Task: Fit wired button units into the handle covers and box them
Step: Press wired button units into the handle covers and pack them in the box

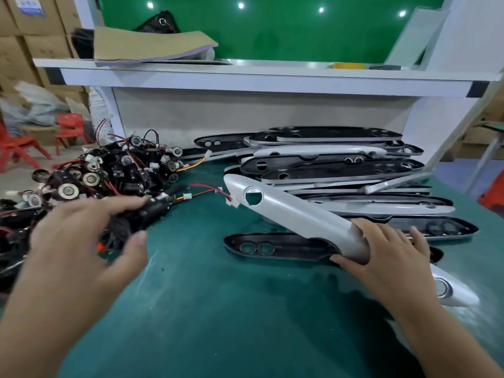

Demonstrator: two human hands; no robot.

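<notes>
My right hand (390, 257) grips the near end of a silver handle cover (294, 214), thumb under it and fingers over it. The cover slants up to the left and has an empty round hole near its far tip. My left hand (76, 241) reaches over the edge of a pile of wired button units (114, 170). It pinches one black button unit (150, 214) between thumb and fingers. The image is blurred there. Red and orange wires with white plugs (207, 190) trail from that unit to the right.
A stack of silver and black handle covers (341, 165) lies at the back right on the green mat (218, 296). One black cover (272, 248) lies hollow side up under the held one. A silver cover with a fitted button (447, 290) lies at the right. A white shelf (245, 77) spans the back.
</notes>
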